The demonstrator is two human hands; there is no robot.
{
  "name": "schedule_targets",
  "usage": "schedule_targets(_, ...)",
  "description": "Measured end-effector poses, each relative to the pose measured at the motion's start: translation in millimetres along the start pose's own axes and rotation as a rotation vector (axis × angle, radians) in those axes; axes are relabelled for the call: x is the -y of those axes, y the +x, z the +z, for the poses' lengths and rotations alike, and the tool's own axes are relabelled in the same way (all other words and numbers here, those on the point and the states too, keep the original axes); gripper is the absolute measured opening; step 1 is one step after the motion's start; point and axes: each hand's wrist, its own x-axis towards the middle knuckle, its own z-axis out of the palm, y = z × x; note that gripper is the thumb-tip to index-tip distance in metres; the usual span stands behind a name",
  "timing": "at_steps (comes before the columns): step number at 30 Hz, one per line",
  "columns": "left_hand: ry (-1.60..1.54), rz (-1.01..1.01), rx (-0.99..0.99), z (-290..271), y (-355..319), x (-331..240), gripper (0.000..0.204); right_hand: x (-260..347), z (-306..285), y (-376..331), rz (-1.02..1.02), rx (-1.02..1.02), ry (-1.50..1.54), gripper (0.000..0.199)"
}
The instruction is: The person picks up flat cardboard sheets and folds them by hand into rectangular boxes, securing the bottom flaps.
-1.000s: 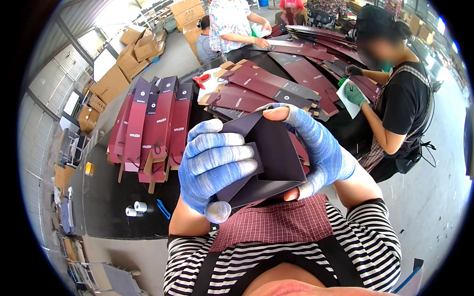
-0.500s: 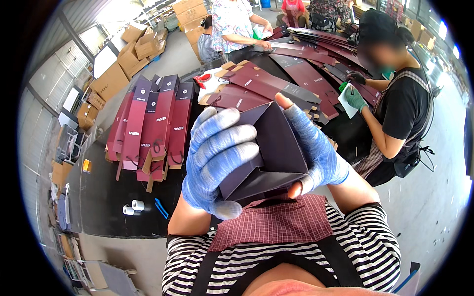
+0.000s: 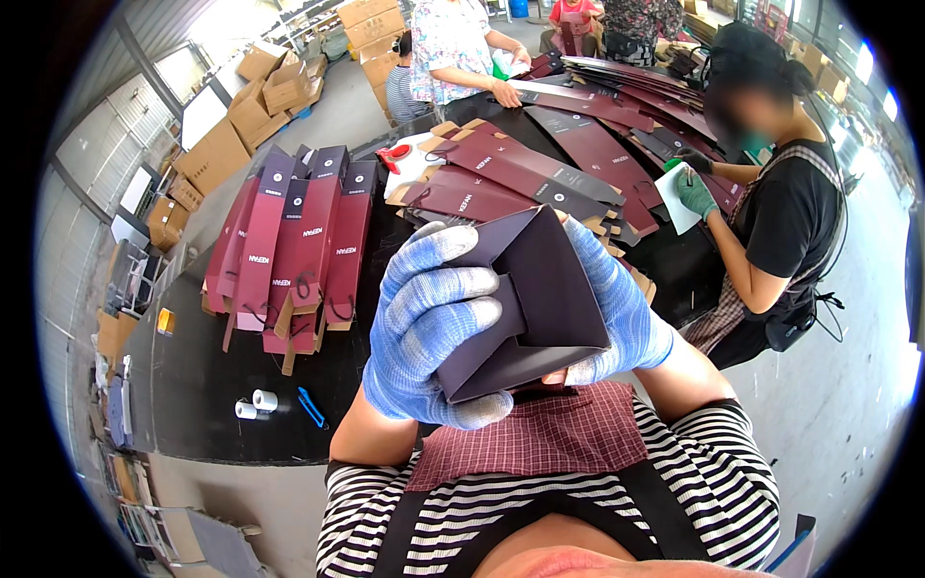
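Observation:
Close in front of my chest is a dark cardboard box [image 3: 559, 284], its squarish end turned up toward me. Dark flaps at that end fold inward and leave a gap near the middle. My left hand [image 3: 429, 313], in a blue-and-white knit glove, grips the box from the left. Its fingers lie over the left flap and the thumb is under the near edge. From the right, my right hand [image 3: 621, 313], in a matching glove with bare fingertips, wraps round the opposite side; part of its fingers is hidden behind the box. The box's lower length cannot be seen.
On the black table [image 3: 207, 414] at left lie upright-looking rows of maroon boxes [image 3: 303, 246], two white rolls [image 3: 258, 403] and a blue cutter [image 3: 312, 408]. Flat maroon cartons [image 3: 501, 173] and a red tape dispenser [image 3: 395, 157] lie beyond. A co-worker [image 3: 785, 202] stands at right.
The box has tilted slightly and its near edge has shifted right. My left fingers have moved down along the left flap, and my right fingertips have slipped further behind the box.

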Motion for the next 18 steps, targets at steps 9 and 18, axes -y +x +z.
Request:
schedule_targets(9,-0.371,-0.516,-0.085,33.3,-32.3,-6.3,0.152,-6.3,-3.2,10.2,-0.094,0.011,-0.199,0.132)
schedule_targets(18,-0.105,-0.482,0.015,32.2,-26.0,-7.6,0.147,-16.3,-9.0,7.4,-0.147,-0.005,-0.218,0.131)
